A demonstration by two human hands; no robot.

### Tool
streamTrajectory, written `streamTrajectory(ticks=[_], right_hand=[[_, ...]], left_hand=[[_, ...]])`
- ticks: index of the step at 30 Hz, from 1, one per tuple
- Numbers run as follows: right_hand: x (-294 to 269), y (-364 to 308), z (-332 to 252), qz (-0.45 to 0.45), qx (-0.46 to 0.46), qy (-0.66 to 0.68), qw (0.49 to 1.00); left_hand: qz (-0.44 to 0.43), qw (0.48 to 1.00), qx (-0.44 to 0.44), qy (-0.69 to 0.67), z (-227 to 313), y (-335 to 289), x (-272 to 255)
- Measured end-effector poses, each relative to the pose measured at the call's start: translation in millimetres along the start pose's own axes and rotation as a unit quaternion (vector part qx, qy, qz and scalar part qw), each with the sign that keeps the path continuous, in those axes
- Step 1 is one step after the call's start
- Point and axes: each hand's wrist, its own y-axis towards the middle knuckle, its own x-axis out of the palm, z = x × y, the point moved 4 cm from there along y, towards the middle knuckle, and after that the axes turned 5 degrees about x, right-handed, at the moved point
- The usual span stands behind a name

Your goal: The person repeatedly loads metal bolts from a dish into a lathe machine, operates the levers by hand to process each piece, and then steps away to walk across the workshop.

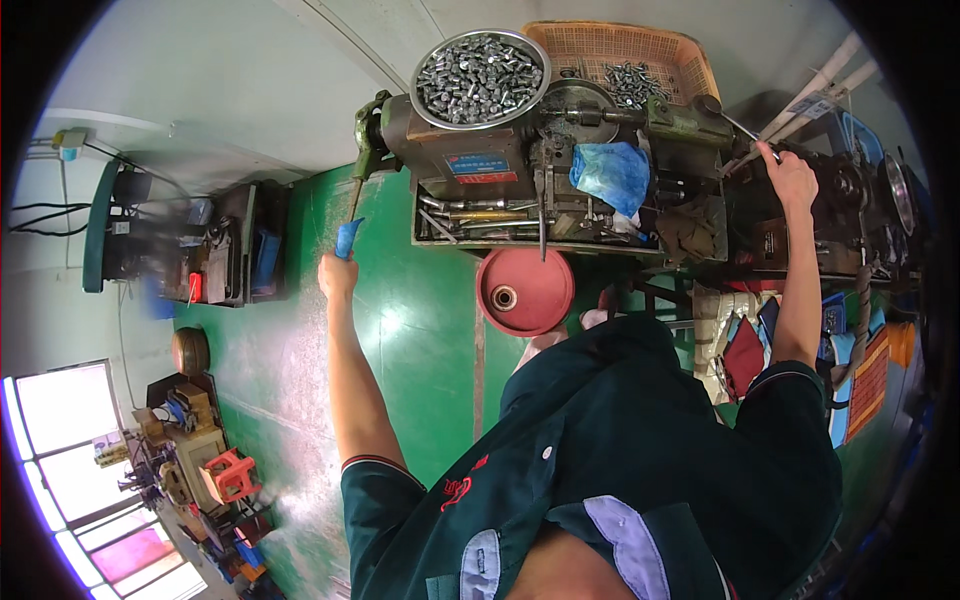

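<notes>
My left hand (339,274) is closed around the blue-wrapped grip (347,238) of a metal lever that hangs from the left end of a small lathe-like machine (465,160). Away to the right, my right hand (793,180) is closed on a thin metal lever (742,128) at the machine's other end. A round steel bowl (480,126) heaped with short metal fittings sits on top of the machine. Behind its middle, an orange plastic basket (560,42) holds more small metal parts (630,84). A blue cloth (612,178) drapes over the machine's centre.
Long tools and rods (480,215) lie in the machine's front tray. Below it stands a round red drum (540,300). Another dark machine (840,190) is at the right. Farther left are a workbench (235,250) and a red stool (230,476) on the green floor (400,330).
</notes>
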Motion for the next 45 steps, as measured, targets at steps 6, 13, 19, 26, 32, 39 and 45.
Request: streamTrajectory(ticks=[6,13,19,26,32,39,45], right_hand=[[3,-1,0,-0.031,0.03,-0.013,0.999],[8,4,6,-0.042,0.033,-0.019,0.998],[19,22,0,-0.069,0.018,-0.002,0.997],[10,44,-152,0.133,-0.143,0.156,0.968],[58,9,-290,-0.232,-0.316,0.446,0.805],[105,10,-314,-0.295,-0.303,0.455,0.784],[93,-1,-322,-0.344,-0.348,0.459,0.742]], left_hand=[[-0.001,1.0,-0.004,-0.005,1,-1,0],[0.002,1.0,-0.018,-0.004,3,0,0],[0.002,1.0,-0.027,-0.008,-5,-4,-1],[0.002,0.999,-0.03,-0.018,1,-1,-1],[-0.014,0.998,-0.049,-0.042,-2,-4,3],[0.014,0.995,-0.071,-0.065,56,-41,5],[0.025,0.991,-0.083,-0.105,81,-57,-5]])
